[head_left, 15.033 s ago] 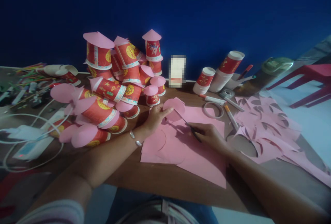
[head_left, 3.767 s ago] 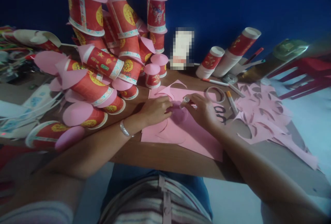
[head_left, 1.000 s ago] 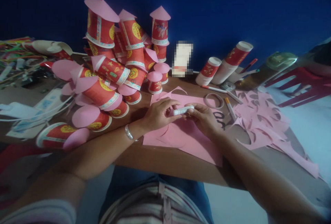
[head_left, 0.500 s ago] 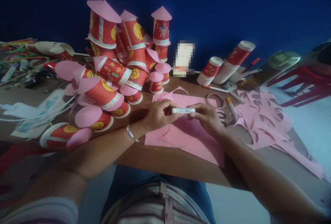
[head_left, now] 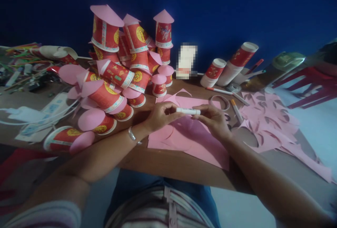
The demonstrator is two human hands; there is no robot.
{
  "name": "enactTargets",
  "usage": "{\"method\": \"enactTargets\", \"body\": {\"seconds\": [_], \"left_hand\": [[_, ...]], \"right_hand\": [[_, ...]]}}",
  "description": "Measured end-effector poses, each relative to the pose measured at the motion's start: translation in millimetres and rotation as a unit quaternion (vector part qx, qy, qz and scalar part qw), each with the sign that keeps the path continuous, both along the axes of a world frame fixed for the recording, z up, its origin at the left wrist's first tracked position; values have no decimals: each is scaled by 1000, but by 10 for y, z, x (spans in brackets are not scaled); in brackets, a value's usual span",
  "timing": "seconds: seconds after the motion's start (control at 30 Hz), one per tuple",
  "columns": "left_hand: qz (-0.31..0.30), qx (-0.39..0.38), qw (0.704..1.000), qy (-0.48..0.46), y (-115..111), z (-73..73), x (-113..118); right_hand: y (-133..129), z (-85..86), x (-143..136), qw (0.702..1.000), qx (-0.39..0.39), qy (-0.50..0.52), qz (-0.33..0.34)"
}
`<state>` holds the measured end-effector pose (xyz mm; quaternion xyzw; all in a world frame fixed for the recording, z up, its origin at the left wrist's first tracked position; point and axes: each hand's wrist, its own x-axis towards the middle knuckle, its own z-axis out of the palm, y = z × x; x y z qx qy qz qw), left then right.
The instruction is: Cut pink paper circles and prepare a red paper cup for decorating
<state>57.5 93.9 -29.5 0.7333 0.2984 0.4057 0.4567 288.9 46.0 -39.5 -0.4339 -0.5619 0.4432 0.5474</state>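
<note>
A short white printed tube, which looks like a glue stick point(head_left: 187, 111), lies level between my two hands above the pink paper sheet point(head_left: 207, 143). My left hand point(head_left: 163, 116) pinches its left end between thumb and fingers. On the opposite end, the thumb and fingers of my right hand point(head_left: 214, 121) close round the tip. Beneath, a cut pink paper piece point(head_left: 180, 97) rests at the sheet's back edge. To the right of my right hand lies a roll of tape point(head_left: 219, 102), with scissors handles point(head_left: 228, 117) partly hidden by that hand.
Red paper-cup lanterns point(head_left: 105, 96) with pink cone tops crowd the left. Cup stacks point(head_left: 238, 63) lean at the back right. Pink scraps point(head_left: 271, 115) and an orange-ended marker point(head_left: 237, 111) lie right. A power strip point(head_left: 43, 115) with cables sits left; a blurred upright card point(head_left: 186, 61) stands behind.
The glue stick has turned slightly, its right end now lower, and shifted a little right. Both hands keep hold of it. The whole view has shifted slightly.
</note>
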Motion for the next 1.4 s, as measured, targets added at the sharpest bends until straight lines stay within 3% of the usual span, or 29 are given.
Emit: {"method": "enactTargets", "body": {"seconds": [0.07,0.17,0.2,0.27,0.37,0.47,0.6,0.7,0.8,0.87,1.0,1.4], "left_hand": [[20,55,998,-18,87,7,-55],[160,165,973,-11,228,12,-134],[180,199,963,31,265,6,-152],[180,247,941,148,314,-21,-170],[152,257,903,307,327,-89,-160],[113,242,896,356,316,-140,-140],[111,192,951,217,303,-129,-107],[88,64,993,45,276,-109,-58],[41,-68,996,-36,238,-110,-6],[24,-112,992,-45,216,-115,17],[14,-133,989,-59,193,-116,36],[13,-94,992,-85,165,-193,67]], "right_hand": [[31,15,47,999,-11,16,-39],[87,22,122,994,-25,44,-94],[103,17,140,993,-28,46,-103],[124,-2,163,992,-36,39,-112],[133,-37,169,992,-57,15,-113],[127,-60,158,992,-74,15,-101],[114,-65,142,991,-98,26,-90],[104,-62,136,991,-109,24,-80],[91,-56,127,992,-104,17,-64],[84,-51,117,994,-96,14,-53],[75,-46,96,996,-87,6,-37],[55,-60,32,996,-88,-18,-16]]}}
